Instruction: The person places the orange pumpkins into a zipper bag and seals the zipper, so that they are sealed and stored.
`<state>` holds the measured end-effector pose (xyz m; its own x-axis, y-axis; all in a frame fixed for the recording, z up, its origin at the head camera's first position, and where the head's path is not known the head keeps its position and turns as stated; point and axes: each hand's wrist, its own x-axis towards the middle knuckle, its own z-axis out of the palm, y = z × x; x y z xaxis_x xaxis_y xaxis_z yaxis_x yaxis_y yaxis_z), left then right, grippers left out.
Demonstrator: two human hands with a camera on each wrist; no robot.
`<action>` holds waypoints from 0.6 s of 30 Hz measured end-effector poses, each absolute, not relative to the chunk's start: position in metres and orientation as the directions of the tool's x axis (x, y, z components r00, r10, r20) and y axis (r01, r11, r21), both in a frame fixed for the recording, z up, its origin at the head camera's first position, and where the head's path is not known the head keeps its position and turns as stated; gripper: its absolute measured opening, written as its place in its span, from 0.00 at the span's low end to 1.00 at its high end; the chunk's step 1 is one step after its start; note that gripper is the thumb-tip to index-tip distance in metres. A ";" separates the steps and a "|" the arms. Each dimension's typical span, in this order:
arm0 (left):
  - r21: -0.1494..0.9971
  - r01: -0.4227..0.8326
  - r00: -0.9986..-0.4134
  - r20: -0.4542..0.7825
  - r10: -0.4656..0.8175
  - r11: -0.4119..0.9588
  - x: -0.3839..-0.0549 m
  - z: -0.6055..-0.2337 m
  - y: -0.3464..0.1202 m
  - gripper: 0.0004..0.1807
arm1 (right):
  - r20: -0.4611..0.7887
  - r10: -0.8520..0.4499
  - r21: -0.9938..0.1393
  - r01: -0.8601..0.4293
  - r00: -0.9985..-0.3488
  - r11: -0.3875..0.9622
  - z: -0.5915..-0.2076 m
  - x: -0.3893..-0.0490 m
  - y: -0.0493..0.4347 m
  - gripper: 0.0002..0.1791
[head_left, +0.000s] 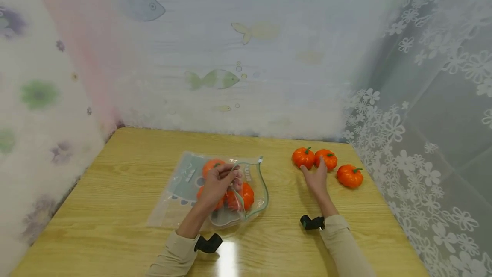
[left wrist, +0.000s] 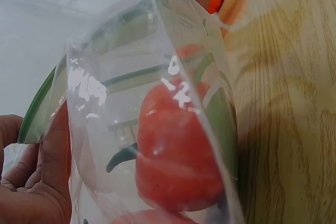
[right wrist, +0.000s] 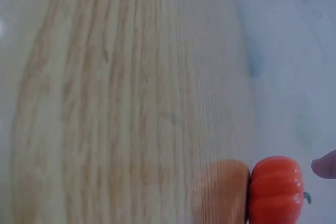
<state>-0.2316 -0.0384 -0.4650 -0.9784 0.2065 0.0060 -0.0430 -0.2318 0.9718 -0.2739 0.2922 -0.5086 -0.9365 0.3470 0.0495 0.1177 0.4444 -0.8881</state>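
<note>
Left grip (head_left: 216, 186) pinches clear bag (head_left: 184, 183) | right grip (head_left: 317, 179) spread, unclenched, near two pumpkins (head_left: 302, 157) | another pumpkin (head_left: 349, 177) near bench's (head_left: 276, 243) right edge

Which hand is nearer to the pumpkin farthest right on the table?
Right. The right hand is just left of that pumpkin; the left hand is much farther left, holding the plastic bag.

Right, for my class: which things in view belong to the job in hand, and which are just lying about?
Likely part of the job:
left hand, pinching the zip bag
pumpkins inside it
right hand, close to three loose pumpkins

Just there:
wooden table
black wrist devices
fish-print wall
</note>
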 end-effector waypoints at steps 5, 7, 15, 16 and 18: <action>0.971 -0.042 -0.978 0.009 0.210 -0.237 -0.233 -0.465 -0.038 0.14 | 0.037 0.356 -0.923 0.104 -0.934 0.370 -0.511 -0.282 0.294 0.49; 0.965 -0.051 -0.975 0.007 0.222 -0.257 -0.233 -0.466 -0.037 0.14 | 0.031 0.365 -0.940 0.097 -0.931 0.326 -0.512 -0.285 0.295 0.50; 0.965 -0.053 -0.978 0.002 0.210 -0.257 -0.232 -0.467 -0.035 0.14 | 0.027 0.385 -0.970 0.068 -0.922 0.232 -0.514 -0.296 0.297 0.48; 0.967 -0.052 -0.980 0.000 0.201 -0.251 -0.232 -0.466 -0.035 0.14 | 0.032 0.381 -0.969 0.065 -0.924 0.239 -0.515 -0.297 0.297 0.48; 0.970 -0.050 -0.983 -0.005 0.185 -0.238 -0.232 -0.466 -0.034 0.14 | 0.038 0.367 -0.965 0.062 -0.929 0.256 -0.516 -0.300 0.298 0.48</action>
